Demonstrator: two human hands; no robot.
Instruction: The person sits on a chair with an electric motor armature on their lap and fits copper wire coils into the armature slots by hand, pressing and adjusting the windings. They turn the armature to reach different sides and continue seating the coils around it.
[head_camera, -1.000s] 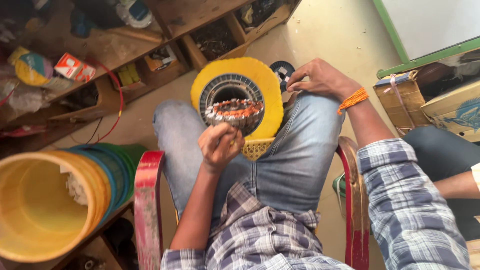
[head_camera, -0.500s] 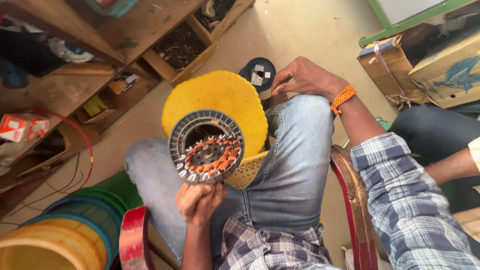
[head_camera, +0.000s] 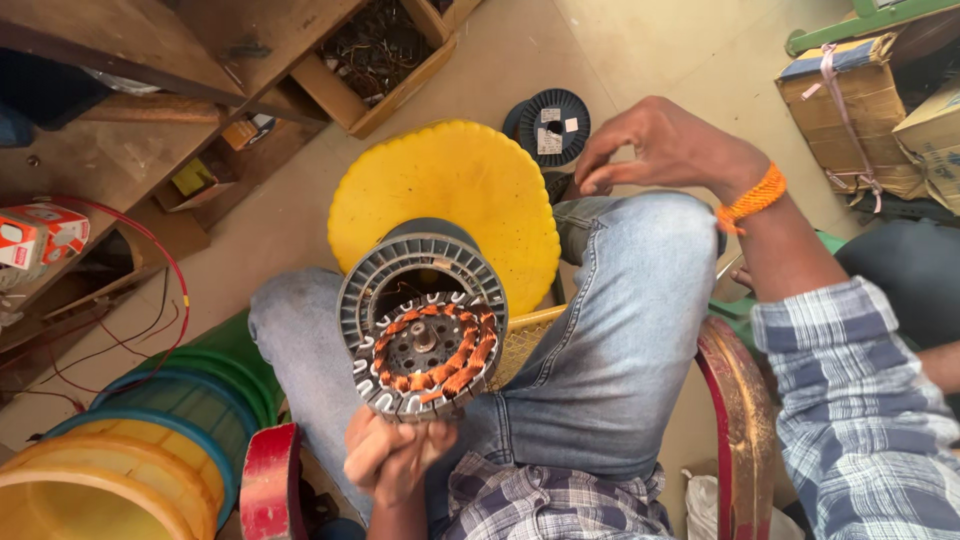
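Lifted off the knee since earlier: right hand (head_camera: 668, 148), fingers pinched on nothing visible. Left hand (head_camera: 395, 458) clenched on the stator (head_camera: 422, 330) rim, over the lap. Round ribbed grey steel, copper coils, flat face toward camera, axis pointing up.

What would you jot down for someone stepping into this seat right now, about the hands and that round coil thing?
Left hand: gripping the lower edge of the round grey motor stator, held upright above the lap.
Right hand: raised over the right knee, fingers pinched together; whether they hold a wire is too fine to tell.
Things: a yellow disc sits behind the stator; a black wire spool lies on the floor beyond.
Done: copper coils fill the lower and right slots.
Left: the remaining slots look bare.
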